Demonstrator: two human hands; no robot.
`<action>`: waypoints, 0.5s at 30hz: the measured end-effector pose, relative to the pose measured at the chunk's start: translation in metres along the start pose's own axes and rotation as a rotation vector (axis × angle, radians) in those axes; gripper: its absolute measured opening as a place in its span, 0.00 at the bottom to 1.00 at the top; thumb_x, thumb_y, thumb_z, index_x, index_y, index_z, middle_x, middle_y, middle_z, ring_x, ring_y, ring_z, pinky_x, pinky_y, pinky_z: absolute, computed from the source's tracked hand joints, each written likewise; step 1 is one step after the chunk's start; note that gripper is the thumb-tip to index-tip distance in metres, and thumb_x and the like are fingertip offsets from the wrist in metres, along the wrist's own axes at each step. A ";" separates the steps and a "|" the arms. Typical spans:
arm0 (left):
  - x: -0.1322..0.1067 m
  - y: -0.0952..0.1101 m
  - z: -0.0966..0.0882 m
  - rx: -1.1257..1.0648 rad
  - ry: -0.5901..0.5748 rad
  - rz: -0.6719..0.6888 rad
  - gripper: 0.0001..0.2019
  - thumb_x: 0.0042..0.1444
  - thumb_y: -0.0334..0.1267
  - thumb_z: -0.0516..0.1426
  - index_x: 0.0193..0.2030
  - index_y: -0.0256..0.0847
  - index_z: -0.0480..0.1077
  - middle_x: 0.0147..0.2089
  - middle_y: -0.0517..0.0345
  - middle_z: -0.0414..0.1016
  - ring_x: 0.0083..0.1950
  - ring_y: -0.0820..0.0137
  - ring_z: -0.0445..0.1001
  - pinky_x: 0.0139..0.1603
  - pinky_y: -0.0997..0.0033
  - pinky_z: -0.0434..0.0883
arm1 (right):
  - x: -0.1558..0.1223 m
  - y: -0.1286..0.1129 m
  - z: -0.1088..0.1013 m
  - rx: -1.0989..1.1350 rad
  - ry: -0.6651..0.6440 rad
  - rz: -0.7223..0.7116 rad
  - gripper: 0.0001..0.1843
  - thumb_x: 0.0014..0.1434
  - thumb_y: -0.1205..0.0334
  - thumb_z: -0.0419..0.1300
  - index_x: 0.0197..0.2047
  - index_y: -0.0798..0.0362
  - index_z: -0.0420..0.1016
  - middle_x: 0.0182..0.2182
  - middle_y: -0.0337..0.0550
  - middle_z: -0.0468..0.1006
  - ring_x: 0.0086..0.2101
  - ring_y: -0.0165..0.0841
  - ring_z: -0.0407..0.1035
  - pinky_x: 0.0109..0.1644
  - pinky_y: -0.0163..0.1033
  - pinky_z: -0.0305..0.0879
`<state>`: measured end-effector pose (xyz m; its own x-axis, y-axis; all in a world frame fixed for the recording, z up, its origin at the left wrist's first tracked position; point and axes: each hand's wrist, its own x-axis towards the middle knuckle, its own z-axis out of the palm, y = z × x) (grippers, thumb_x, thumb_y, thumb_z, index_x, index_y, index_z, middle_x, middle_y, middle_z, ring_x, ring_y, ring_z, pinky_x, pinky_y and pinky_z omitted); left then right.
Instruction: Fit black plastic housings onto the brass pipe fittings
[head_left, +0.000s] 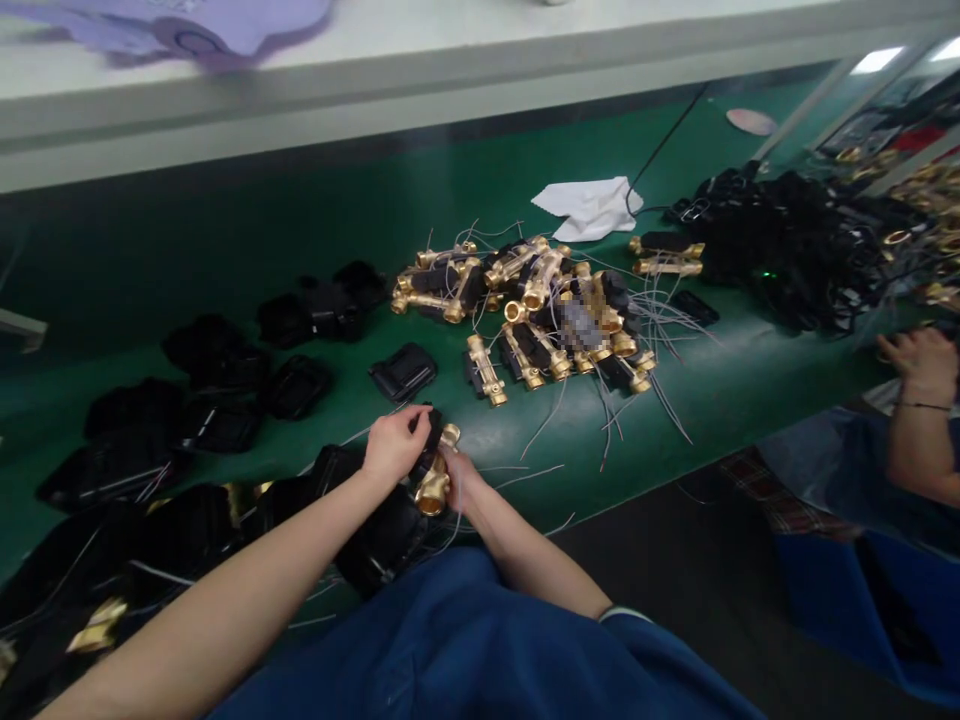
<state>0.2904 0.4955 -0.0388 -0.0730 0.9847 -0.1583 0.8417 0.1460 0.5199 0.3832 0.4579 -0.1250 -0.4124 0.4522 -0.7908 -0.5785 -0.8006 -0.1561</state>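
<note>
Near the front edge of the green bench, my right hand [461, 478] is wrapped round a brass pipe fitting [433, 492] whose open end faces me. My left hand [396, 442] is closed at the fitting's upper left, its fingers pinching a black plastic part [431, 432] lying against the brass. How that part is joined to the fitting is hidden by my fingers. Thin grey wires trail off to the right of my right hand. Just beyond my hands lie a black plastic housing [403, 373] and a single brass fitting with a black block [487, 370].
A pile of brass fittings [536, 275] with loose wires covers the bench's middle. Black housings [217, 425] spread along the left. Farther right are a white cloth [589, 207] and a heap of black parts [795, 240]. A co-worker's hand [922, 362] shows at far right; a shelf [450, 75] overhangs.
</note>
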 end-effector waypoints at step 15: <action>-0.078 -0.028 -0.007 -0.061 -0.043 0.202 0.27 0.55 0.49 0.52 0.59 0.36 0.60 0.59 0.44 0.64 0.59 0.58 0.62 0.61 0.56 0.59 | -0.021 -0.054 -0.015 -0.709 -0.089 -0.206 0.17 0.45 0.53 0.66 0.32 0.57 0.69 0.21 0.36 0.69 0.23 0.28 0.64 0.29 0.37 0.65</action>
<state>0.2690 0.4149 -0.0344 0.1184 0.9897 -0.0808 0.8027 -0.0475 0.5945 0.4337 0.4854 -0.1087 -0.4174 0.6269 -0.6579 -0.0696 -0.7439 -0.6647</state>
